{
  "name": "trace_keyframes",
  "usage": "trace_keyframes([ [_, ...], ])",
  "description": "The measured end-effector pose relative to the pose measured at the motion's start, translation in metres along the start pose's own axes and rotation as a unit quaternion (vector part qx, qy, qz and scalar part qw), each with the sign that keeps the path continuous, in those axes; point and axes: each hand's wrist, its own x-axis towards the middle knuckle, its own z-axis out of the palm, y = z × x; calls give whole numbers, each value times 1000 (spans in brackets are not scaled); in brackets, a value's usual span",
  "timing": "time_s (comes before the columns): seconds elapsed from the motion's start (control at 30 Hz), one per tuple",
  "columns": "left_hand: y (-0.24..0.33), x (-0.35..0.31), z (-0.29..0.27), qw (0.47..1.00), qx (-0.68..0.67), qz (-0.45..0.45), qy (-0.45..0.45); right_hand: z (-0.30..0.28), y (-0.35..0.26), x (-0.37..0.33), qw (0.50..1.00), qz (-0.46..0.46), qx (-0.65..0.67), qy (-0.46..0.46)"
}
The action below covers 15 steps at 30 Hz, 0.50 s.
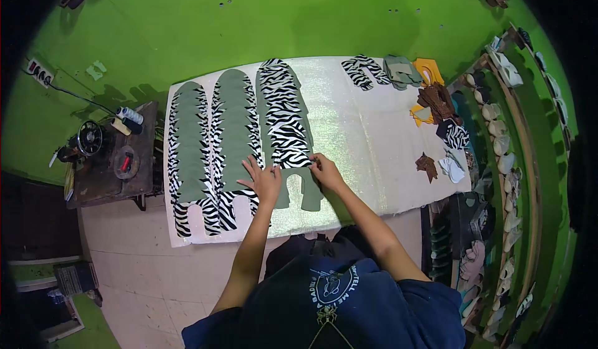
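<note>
- Centrally, the zebra-print pieces point(286, 122) overlap in the third column on the table, over green pieces point(311, 196); the lowest green one shows its two legs.
- The left hand point(265, 179) is wide, fingers splayed toward the neighbouring column, thumb by the zebra layer's lower left corner. The right hand point(325, 171) is narrow, fingertips gathered at the lower right corner; whether they pinch it I cannot tell.
- To do this well, I would level both corners together, match the spacing of the overlaps, and press lightly so the layers beneath don't slip.
- Keep the splayed left fingers light, too: they could nudge the second column point(235, 118), where green lies over zebra print.
- Around these, the pale-covered table point(386, 168) bears loose stacks at its far right: zebra, green, yellow and brown cut pieces point(436, 100).
- As for containers, the wooden rack point(529, 115) at right holds rows of shoe-like forms point(498, 143). On the left bench point(106, 190), a round dish-like thing point(128, 173) carries something red point(126, 162), too small to identify.
</note>
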Motion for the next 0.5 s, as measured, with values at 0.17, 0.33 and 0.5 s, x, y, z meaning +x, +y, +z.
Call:
trace_keyframes([
  [0.17,-1,0,1,1000,19,8,-6,3,3,-1,1000,15,1,14],
  [0.33,-5,3,0,999,-16,-23,-31,6,2,-3,999,20,5,31],
  [0.5,-8,2,1,997,-44,-37,-48,11,10,-3,998,23,2,54],
])
